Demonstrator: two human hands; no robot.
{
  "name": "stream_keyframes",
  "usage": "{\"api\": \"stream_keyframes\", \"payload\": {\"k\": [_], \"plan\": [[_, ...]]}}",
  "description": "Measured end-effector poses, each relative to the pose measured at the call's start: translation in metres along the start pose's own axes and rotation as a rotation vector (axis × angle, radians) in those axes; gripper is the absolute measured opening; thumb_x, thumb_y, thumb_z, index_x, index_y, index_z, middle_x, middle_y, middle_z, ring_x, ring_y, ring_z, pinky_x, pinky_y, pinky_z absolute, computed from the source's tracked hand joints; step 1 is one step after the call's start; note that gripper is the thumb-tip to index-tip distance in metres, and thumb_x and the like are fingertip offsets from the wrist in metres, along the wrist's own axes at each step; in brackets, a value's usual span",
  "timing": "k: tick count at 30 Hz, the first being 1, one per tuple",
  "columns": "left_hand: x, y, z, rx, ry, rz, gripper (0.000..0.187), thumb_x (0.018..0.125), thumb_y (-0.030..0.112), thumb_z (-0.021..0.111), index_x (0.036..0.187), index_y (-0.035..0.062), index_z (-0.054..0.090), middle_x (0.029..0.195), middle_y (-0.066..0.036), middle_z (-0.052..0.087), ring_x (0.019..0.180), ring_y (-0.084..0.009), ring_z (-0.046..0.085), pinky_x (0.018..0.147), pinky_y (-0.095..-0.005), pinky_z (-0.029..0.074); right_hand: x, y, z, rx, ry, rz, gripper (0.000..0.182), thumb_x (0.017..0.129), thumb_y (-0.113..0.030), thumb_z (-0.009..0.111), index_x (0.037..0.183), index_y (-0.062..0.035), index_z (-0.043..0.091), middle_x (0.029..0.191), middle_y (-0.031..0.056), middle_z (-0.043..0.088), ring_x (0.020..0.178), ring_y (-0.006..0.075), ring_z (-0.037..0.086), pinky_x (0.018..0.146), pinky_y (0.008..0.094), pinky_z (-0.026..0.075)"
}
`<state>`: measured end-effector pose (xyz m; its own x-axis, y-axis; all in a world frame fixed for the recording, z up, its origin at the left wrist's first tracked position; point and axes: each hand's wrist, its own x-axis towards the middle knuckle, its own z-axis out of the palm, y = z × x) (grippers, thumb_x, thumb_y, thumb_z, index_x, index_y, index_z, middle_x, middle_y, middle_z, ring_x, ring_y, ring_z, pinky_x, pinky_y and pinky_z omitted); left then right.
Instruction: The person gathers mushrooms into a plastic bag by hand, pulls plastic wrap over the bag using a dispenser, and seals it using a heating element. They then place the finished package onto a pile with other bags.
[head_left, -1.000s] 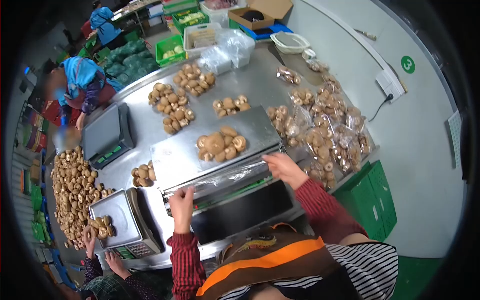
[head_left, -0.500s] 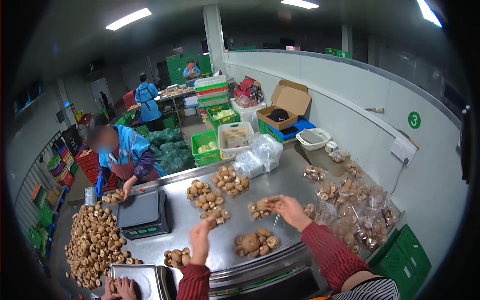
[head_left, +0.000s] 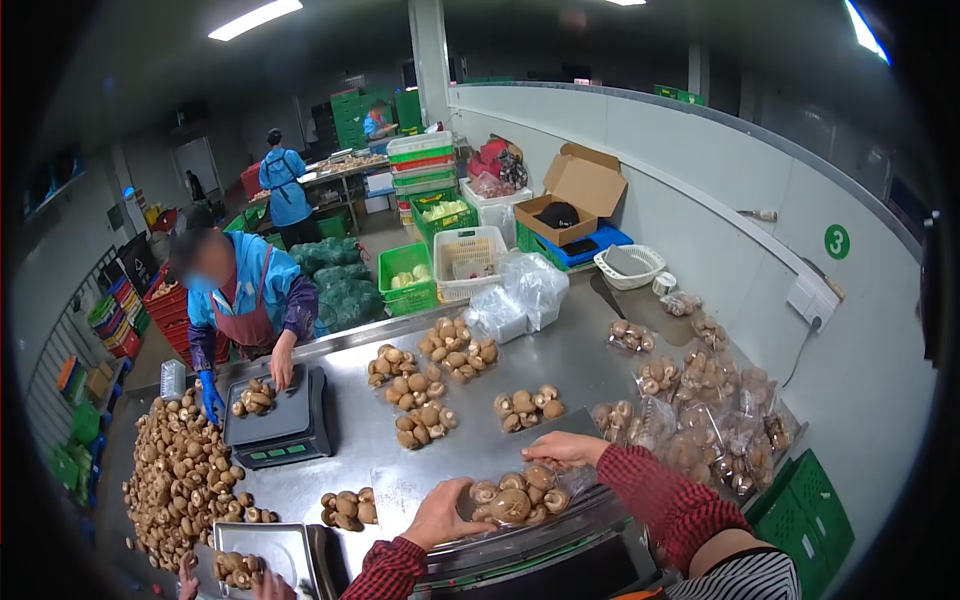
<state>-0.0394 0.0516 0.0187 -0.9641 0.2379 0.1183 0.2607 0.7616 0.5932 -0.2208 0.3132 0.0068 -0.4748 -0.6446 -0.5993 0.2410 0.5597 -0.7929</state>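
Observation:
A clear-wrapped pack of shiitake mushrooms [head_left: 515,500] lies at the table's front edge, plastic film shining over it. My left hand [head_left: 440,515] curls its thumb and fingers around the pack's left end. At the upper right side, my right hand [head_left: 562,450] has its fingers pressed together on the film; the fingertips are partly hidden. Just beyond it sits a small group of mushrooms [head_left: 527,408]. Several more mushroom portions [head_left: 415,390] stand farther back to the left, and another small heap [head_left: 348,508] is left of my left hand.
Packed mushroom bags [head_left: 700,410] crowd the table's right side. A scale [head_left: 285,420] bearing mushrooms stands left, before a co-worker [head_left: 240,290]. Beside it spreads a large loose mushroom pile [head_left: 180,470]. Another person's hands flank a metal tray [head_left: 285,545]. Plastic bags [head_left: 525,290] lie at the back edge.
Both my hands have come down from the air onto the mushroom pack. The co-worker's mushrooms now rest on the scale, and mushrooms have been put on the metal tray at the lower left.

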Motion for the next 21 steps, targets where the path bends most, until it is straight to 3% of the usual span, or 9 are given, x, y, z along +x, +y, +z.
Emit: {"api": "stream_keyframes", "payload": {"k": [3, 4, 7, 9, 11, 15, 17, 20, 21], "plan": [[-0.006, 0.000, 0.003, -0.141, -0.072, -0.179, 0.093, 0.063, 0.055, 0.085, 0.128, 0.0018, 0.046, 0.089, -0.016, 0.068, 0.084, -0.0321, 0.068, 0.075, -0.0386, 0.054, -0.013, -0.016, -0.001, -0.187, 0.013, 0.123, 0.057, 0.090, -0.060, 0.056, 0.078, -0.0048, 0.062, 0.061, -0.0026, 0.045, 0.049, 0.0085, 0.040, 0.051, 0.0248, 0.035], [-0.008, -0.013, 0.013, -0.150, 0.034, -0.061, 0.095, 0.063, 0.055, 0.085, 0.130, 0.0033, 0.043, 0.074, -0.013, 0.067, 0.066, -0.0297, 0.068, 0.065, -0.0357, 0.055, -0.006, -0.010, -0.010, -0.336, -0.060, 0.105, 0.070, 0.088, -0.069, 0.050, 0.087, -0.0015, 0.067, 0.064, -0.0004, 0.047, 0.054, 0.0099, 0.040, 0.052, 0.0275, 0.034], [-0.010, -0.006, 0.005, -0.258, -0.043, -0.209, 0.095, 0.063, 0.055, 0.085, 0.130, 0.0034, 0.043, 0.079, -0.016, 0.068, 0.072, -0.0288, 0.069, 0.068, -0.0346, 0.055, 0.002, 0.023, -0.017, -0.350, 0.137, 0.008, 0.069, 0.089, -0.066, 0.052, 0.098, -0.0005, 0.071, 0.073, 0.0012, 0.055, 0.068, 0.0115, 0.049, 0.061, 0.0288, 0.038], [-0.013, -0.008, 0.007, -0.303, -0.020, -0.210, 0.095, 0.065, 0.051, 0.086, 0.133, 0.0012, 0.043, 0.080, -0.015, 0.069, 0.074, -0.0253, 0.069, 0.071, -0.0325, 0.054, -0.025, 0.010, -0.019, -0.311, -0.038, 0.116, 0.067, 0.087, -0.063, 0.058, 0.102, 0.0014, 0.070, 0.086, 0.0057, 0.063, 0.087, 0.0155, 0.055, 0.077, 0.0319, 0.044], [-0.017, -0.032, 0.018, -0.506, 0.013, -0.305, 0.088, 0.066, 0.045, 0.087, 0.131, -0.0013, 0.049, 0.087, -0.014, 0.070, 0.082, -0.0203, 0.068, 0.075, -0.0315, 0.053, -0.035, 0.018, -0.017, -0.336, 0.071, -0.099, 0.056, 0.085, -0.052, 0.067, 0.101, 0.0015, 0.070, 0.095, 0.0079, 0.065, 0.095, 0.0202, 0.058, 0.087, 0.0344, 0.045], [-0.023, -0.030, -0.002, -0.791, -0.257, -0.428, 0.041, 0.090, 0.039, 0.068, 0.110, 0.0027, 0.067, 0.083, 0.004, 0.062, 0.072, -0.0064, 0.051, 0.065, -0.0239, 0.044, -0.023, 0.058, -0.011, -0.569, 0.412, -0.562, 0.032, 0.088, -0.032, 0.069, 0.099, -0.0021, 0.069, 0.093, 0.0110, 0.063, 0.095, 0.0213, 0.059, 0.083, 0.0337, 0.047], [-0.028, -0.035, -0.004, -0.785, -0.262, -0.556, 0.037, 0.094, 0.039, 0.061, 0.102, 0.0030, 0.068, 0.074, 0.004, 0.059, 0.067, -0.0066, 0.049, 0.062, -0.0253, 0.042, -0.042, 0.039, 0.030, -0.002, 0.494, -0.256, 0.030, 0.095, -0.028, 0.057, 0.094, 0.0013, 0.057, 0.080, 0.0127, 0.058, 0.076, 0.0170, 0.058, 0.067, 0.0352, 0.045], [-0.035, -0.034, 0.023, -0.454, 0.095, -0.396, 0.037, 0.100, 0.034, 0.053, 0.084, 0.0020, 0.062, 0.066, 0.002, 0.051, 0.062, -0.0068, 0.043, 0.057, -0.0263, 0.039, -0.035, 0.058, 0.062, -0.272, 0.854, -0.423, 0.028, 0.099, -0.026, 0.046, 0.100, 0.0015, 0.046, 0.093, 0.0332, 0.055, 0.090, 0.0522, 0.051, 0.075, 0.0516, 0.042], [-0.037, -0.029, 0.035, -0.377, 0.236, -0.336, 0.037, 0.101, 0.031, 0.050, 0.079, 0.0015, 0.059, 0.064, 0.001, 0.048, 0.060, -0.0070, 0.042, 0.055, -0.0266, 0.038, -0.044, 0.057, 0.071, -0.267, 0.955, -0.465, 0.026, 0.100, -0.025, 0.044, 0.100, 0.0017, 0.045, 0.091, 0.0326, 0.056, 0.090, 0.0517, 0.051, 0.075, 0.0516, 0.042]]}}
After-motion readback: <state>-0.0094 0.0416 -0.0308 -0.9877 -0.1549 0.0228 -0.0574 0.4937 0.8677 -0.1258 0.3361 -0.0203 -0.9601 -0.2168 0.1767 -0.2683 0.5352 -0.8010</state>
